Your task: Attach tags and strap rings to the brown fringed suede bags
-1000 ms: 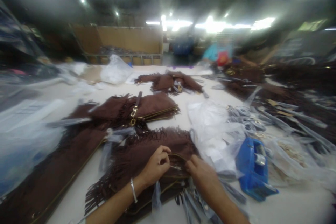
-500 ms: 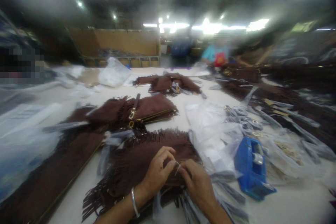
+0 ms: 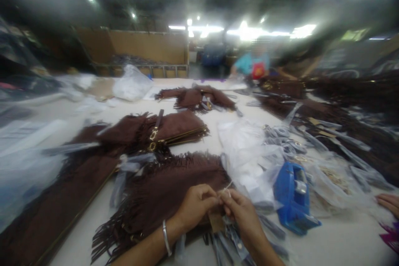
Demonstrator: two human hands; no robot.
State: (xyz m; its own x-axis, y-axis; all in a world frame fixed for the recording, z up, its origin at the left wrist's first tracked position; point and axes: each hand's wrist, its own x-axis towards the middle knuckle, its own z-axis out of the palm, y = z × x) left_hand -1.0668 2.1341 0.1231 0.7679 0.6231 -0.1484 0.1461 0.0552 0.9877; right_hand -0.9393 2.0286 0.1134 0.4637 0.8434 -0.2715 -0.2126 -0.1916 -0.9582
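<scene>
My left hand [image 3: 195, 205] and my right hand [image 3: 240, 212] meet fingertip to fingertip over a brown fringed suede bag [image 3: 162, 193] lying on the white table [image 3: 330, 243]. Both pinch a thin pale string [image 3: 227, 188] between them. A small tan tag [image 3: 216, 220] hangs just below the fingers. A silver bangle [image 3: 166, 237] sits on my left wrist. Clear plastic strips [image 3: 232, 246] lie under my right wrist.
More brown fringed bags [image 3: 174, 126] lie behind and to the left. A blue tape dispenser [image 3: 294, 197] sits right of my hands beside clear plastic bags [image 3: 249, 153]. Another person's fingers [image 3: 389, 203] rest at the right edge. A person in blue [image 3: 254, 63] is across the table.
My hands have come together and lifted slightly, drawing the string up, and the tan tag now shows below them. Another person's fingers entered at the right edge.
</scene>
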